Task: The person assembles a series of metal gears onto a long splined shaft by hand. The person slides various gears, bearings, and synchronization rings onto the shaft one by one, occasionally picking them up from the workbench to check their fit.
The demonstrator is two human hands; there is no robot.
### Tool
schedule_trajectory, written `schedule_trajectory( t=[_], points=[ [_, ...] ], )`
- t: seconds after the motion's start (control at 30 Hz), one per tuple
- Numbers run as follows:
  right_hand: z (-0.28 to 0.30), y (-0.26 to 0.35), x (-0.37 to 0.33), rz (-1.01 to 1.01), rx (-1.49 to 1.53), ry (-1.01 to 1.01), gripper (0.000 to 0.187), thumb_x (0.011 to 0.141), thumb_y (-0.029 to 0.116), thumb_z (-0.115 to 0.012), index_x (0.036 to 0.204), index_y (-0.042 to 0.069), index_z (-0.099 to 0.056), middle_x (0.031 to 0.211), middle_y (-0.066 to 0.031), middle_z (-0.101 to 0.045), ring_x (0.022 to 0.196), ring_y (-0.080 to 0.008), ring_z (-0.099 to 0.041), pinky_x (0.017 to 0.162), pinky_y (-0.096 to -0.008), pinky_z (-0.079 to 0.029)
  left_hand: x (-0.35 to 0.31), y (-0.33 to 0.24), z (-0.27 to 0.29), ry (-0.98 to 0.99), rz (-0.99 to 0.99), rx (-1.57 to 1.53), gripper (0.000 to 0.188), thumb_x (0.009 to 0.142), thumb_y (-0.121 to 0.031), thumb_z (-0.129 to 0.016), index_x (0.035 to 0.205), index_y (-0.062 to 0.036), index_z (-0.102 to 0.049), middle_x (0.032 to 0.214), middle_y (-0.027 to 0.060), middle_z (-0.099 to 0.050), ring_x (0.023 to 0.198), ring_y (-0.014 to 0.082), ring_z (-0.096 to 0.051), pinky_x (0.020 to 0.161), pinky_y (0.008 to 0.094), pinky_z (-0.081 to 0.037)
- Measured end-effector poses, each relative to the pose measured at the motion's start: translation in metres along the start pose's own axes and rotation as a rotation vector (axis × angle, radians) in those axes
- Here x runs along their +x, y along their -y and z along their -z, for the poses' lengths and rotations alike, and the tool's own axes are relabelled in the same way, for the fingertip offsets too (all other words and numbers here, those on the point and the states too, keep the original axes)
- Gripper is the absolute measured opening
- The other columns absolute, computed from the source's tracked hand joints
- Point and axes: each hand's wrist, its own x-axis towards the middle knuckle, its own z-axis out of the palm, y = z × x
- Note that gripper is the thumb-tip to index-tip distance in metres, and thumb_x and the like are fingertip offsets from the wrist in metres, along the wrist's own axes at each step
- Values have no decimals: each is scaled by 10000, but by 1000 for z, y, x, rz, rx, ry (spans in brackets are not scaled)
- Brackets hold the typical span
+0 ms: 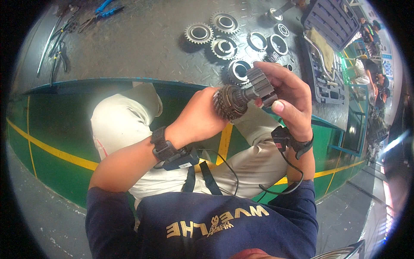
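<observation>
Above my lap, at the near edge of the metal table (142, 56), I hold a dark gear shaft (233, 102) tilted up to the right. My left hand (196, 116) is closed round its toothed lower-left end; most of those fingers are hidden behind the gear. At the other end is a wide, ribbed cylindrical hub (261, 83). My right hand (295, 95) grips this hub, thumb on the near side and fingers over the far side. Just beyond the hub, a ring gear (238, 71) lies on the table.
Several loose gears (225, 46) and rings (278, 44) lie on the table ahead. An open tool case (331, 93) with a metal bar (318, 54) stands at the right. Pliers (88, 23) and other hand tools lie at the far left. Cables hang from my wrist straps. People are in the right background.
</observation>
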Motion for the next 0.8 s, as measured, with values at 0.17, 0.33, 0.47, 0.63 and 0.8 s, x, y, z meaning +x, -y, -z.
schedule_trajectory(
  t=[0.17,0.33,0.47,0.63,0.8],
  points=[
    [-4,-4,1,48,21,-84,846,848,309,-793,1501,-125,-475,1293,-180,-644,1043,-206,-690,886,-339,-586,0,4,-1,-8,-19,-23,263,926,-86,-789,1168,-3,-728,1079,135,-785,1014,161,-714,917,350,-554],
    [4,-9,2,193,267,-156,807,832,151,-859,1491,-80,-455,1431,-221,-583,1224,-352,-681,1011,-474,-611,-1,-1,-1,-17,-21,-17,266,924,-94,-799,1163,-3,-728,1092,136,-783,1035,167,-716,926,348,-556],
    [-21,-11,6,202,347,-108,541,832,56,-847,1241,20,-495,1424,-294,-576,1351,-410,-593,1165,-552,-475,0,3,-2,-17,11,-37,258,932,-103,-795,1163,-8,-731,1098,135,-783,1036,169,-717,922,349,-556],
    [-28,-15,10,202,232,-46,555,777,26,-852,1202,45,-495,1409,-298,-607,1313,-327,-609,1159,-447,-449,0,0,0,4,-4,-47,260,925,-86,-785,1170,-18,-731,1098,138,-785,1034,179,-724,912,357,-558],
    [-19,-7,7,102,-14,21,826,736,88,-862,1477,-51,-525,1400,-212,-640,1300,-246,-612,1142,-390,-449,-1,-4,1,-10,-35,12,281,910,-84,-781,1180,-28,-730,1103,159,-783,1047,232,-745,914,377,-561]
  ],
)
